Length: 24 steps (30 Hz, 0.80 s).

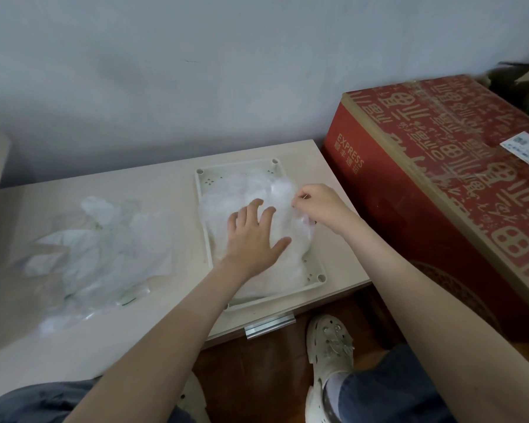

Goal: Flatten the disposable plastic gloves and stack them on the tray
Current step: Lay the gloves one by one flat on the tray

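Thin, crinkled, translucent plastic film: stacked gloves (226,203) and loose glove pile (104,248). Matt off-white moulded plastic: tray (235,166). Smooth pale wood-look laminate: tabletop (153,190). Brushed metal: handle (269,326). Red printed cardboard under glossy clear tape (458,102): shipping box (425,184). Polished dark wood: floor (257,370).

The left hand (254,236) lies flat with spread fingers on the stacked gloves (226,196) in the pale tray (201,184), which sits on the table (165,178). At the stack's 3 o'clock edge the right hand (315,206) pinches the plastic between thumb and finger. Loose gloves (104,248) lie crumpled on the table at the tray's 9 o'clock. A red box (440,178) stands at its 3 o'clock, a pale shoe (330,343) at 6 o'clock.
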{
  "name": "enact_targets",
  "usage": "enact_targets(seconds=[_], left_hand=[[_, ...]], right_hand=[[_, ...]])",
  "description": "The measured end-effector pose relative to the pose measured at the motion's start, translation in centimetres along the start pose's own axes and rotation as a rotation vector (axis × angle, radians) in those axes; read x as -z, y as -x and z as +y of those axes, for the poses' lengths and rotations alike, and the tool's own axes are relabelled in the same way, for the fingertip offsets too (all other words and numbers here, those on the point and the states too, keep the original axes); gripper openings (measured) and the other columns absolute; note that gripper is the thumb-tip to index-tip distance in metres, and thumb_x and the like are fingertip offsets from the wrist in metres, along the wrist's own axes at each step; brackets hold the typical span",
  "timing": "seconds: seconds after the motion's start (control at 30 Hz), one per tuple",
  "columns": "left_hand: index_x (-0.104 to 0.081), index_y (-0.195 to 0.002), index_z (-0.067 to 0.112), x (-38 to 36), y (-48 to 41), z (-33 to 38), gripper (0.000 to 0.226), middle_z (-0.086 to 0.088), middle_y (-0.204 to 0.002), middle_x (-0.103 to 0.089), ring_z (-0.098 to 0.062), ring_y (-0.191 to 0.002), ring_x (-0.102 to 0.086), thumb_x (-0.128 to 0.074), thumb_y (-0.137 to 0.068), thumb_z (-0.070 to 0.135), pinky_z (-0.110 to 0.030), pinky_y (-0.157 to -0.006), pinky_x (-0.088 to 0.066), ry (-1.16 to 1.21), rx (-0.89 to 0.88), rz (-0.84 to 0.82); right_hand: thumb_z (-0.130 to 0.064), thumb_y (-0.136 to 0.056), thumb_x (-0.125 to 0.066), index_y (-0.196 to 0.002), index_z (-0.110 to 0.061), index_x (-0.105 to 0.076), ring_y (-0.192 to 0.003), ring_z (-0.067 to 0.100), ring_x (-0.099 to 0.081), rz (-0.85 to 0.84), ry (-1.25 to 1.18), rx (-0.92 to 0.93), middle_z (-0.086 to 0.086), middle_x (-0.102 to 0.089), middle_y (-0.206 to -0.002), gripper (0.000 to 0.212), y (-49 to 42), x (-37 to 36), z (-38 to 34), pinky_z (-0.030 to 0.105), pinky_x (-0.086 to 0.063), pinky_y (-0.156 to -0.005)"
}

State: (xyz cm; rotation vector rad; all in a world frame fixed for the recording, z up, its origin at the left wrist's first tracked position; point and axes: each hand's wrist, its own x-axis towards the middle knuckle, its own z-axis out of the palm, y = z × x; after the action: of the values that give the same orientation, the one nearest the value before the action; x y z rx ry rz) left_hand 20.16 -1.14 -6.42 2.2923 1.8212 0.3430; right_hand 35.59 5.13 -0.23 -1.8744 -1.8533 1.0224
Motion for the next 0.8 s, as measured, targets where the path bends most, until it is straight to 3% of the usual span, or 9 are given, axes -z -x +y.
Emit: enact_targets(seconds=[0.03, 0.07, 0.17, 0.37, 0.47, 0.6, 0.67, 0.8], left_hand=[[-0.057, -0.124, 0.013, 0.3, -0.4, 0.5, 0.057, -0.017, -0.129, -0.047, -0.037, -0.113, -0.049, -0.045, -0.088, 0.055, -0.044, -0.093, -0.033, 0.083, -0.025, 0.129], [-0.063, -0.114, 0.012, 0.6, -0.7, 0.9, 0.043, -0.013, -0.115, -0.053, -0.033, -0.102, -0.053, -0.054, -0.089, 0.046, -0.037, -0.085, -0.031, 0.164, -0.027, 0.217], [-0.063, -0.116, 0.017, 0.7, -1.8, 1.5, 0.028, -0.003, -0.108, -0.048, -0.023, -0.104, -0.047, -0.059, -0.093, 0.033, -0.026, -0.082, -0.021, 0.351, 0.038, 0.108], [-0.059, -0.117, 0.024, 0.8, -2.5, 1.7, 0.037, 0.005, -0.105, -0.046, -0.014, -0.102, -0.047, -0.066, -0.086, 0.042, -0.031, -0.094, -0.032, 0.655, 0.146, -0.053], [-0.055, -0.118, 0.027, 1.1, -2.5, 2.2, 0.051, 0.008, -0.101, -0.049, -0.012, -0.094, -0.046, -0.068, -0.078, 0.056, -0.037, -0.097, -0.034, 0.671, 0.142, -0.072], [-0.039, -0.132, 0.023, 1.0, -2.3, 3.0, 0.078, 0.006, -0.109, -0.053, -0.012, -0.103, -0.049, -0.07, -0.072, 0.063, -0.036, -0.098, -0.029, 0.618, 0.134, -0.085], [-0.033, -0.137, 0.017, 0.6, -2.2, 3.4, 0.079, 0.004, -0.111, -0.054, -0.014, -0.107, -0.05, -0.068, -0.078, 0.056, -0.036, -0.099, -0.028, 0.544, 0.128, -0.048], [-0.033, -0.134, 0.008, 0.7, -2.1, 3.1, 0.052, 0.005, -0.094, -0.055, -0.02, -0.099, -0.058, -0.056, -0.09, 0.019, -0.034, -0.093, -0.039, 0.589, 0.116, -0.006]], right_hand=[[-0.013, -0.088, -0.054, -0.089, -0.004, -0.065, -0.06, 0.014, -0.055, -0.012, -0.046, -0.021, 0.0, -0.058, -0.075, 0.015, -0.1, 0.1, 0.0, 0.022, -0.042, -0.051], [-0.013, -0.088, -0.055, -0.09, -0.003, -0.066, -0.055, 0.014, -0.055, -0.029, -0.092, -0.038, 0.002, -0.059, -0.074, 0.015, -0.1, 0.3, -0.1, 0.023, -0.043, -0.05], [-0.01, -0.089, -0.055, -0.092, -0.001, -0.065, -0.051, 0.017, -0.061, -0.082, -0.218, -0.08, 0.009, -0.064, -0.075, 0.014, -0.3, 0.6, 0.1, 0.026, -0.049, -0.053], [-0.01, -0.094, -0.052, -0.087, -0.008, -0.063, -0.054, 0.017, -0.059, -0.141, -0.33, -0.123, 0.006, -0.064, -0.072, 0.014, -0.2, 0.8, 0.5, 0.027, -0.049, -0.05], [-0.012, -0.095, -0.052, -0.093, -0.008, -0.064, -0.051, 0.016, -0.059, -0.134, -0.398, -0.147, 0.006, -0.063, -0.076, 0.013, -0.2, 0.8, 0.8, 0.023, -0.048, -0.047], [-0.014, -0.097, -0.048, -0.106, -0.01, -0.063, -0.049, 0.015, -0.061, -0.125, -0.389, -0.147, 0.005, -0.063, -0.076, 0.018, 0.0, 0.7, 0.9, 0.024, -0.048, -0.046], [-0.012, -0.098, -0.046, -0.109, -0.009, -0.062, -0.049, 0.016, -0.063, -0.125, -0.401, -0.143, 0.006, -0.064, -0.075, 0.02, 0.0, 0.6, 0.9, 0.026, -0.05, -0.046], [-0.01, -0.098, -0.042, -0.112, -0.011, -0.058, -0.061, 0.026, -0.07, -0.138, -0.371, -0.117, 0.013, -0.069, -0.081, 0.021, 0.0, 0.6, 1.1, 0.032, -0.057, -0.053]])
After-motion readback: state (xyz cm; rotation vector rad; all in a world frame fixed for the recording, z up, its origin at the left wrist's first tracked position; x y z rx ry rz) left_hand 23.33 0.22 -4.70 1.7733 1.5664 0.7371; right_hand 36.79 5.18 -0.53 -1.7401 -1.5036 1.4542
